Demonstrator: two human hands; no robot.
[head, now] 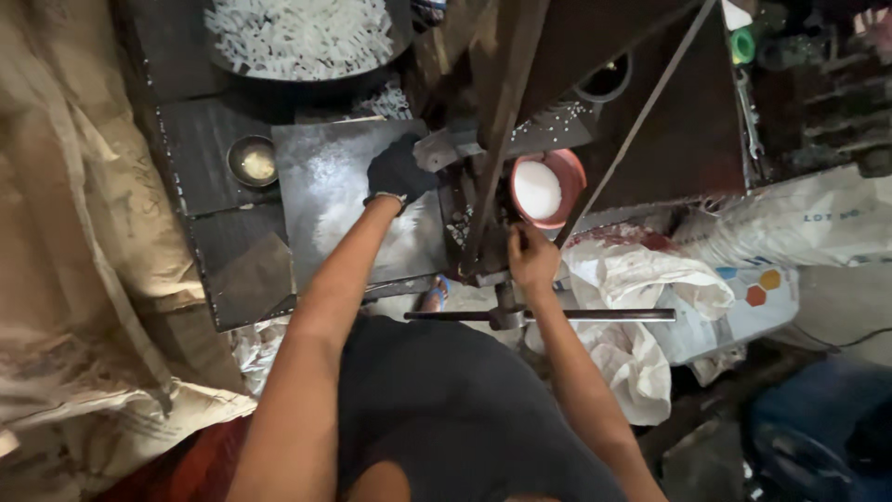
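Item: hand press station, centre of the frame.

Your left hand (black glove) lies fingers together on the powdered steel plate, fingertips at the press frame; whether it pinches anything, you cannot tell. Your right hand is closed on a dark part low on the frame, just below the red bowl of white powder.

Also present: tray of white pieces, top left; small metal cup, left of the plate; horizontal bar crossing your waist; white sacks, lower right.

Hazards, as judged: gloved fingers sit close to the working parts and could be nipped; an elbow could tip the bowl.

Room: open plate left of the glove; sacks and bar crowd the right.
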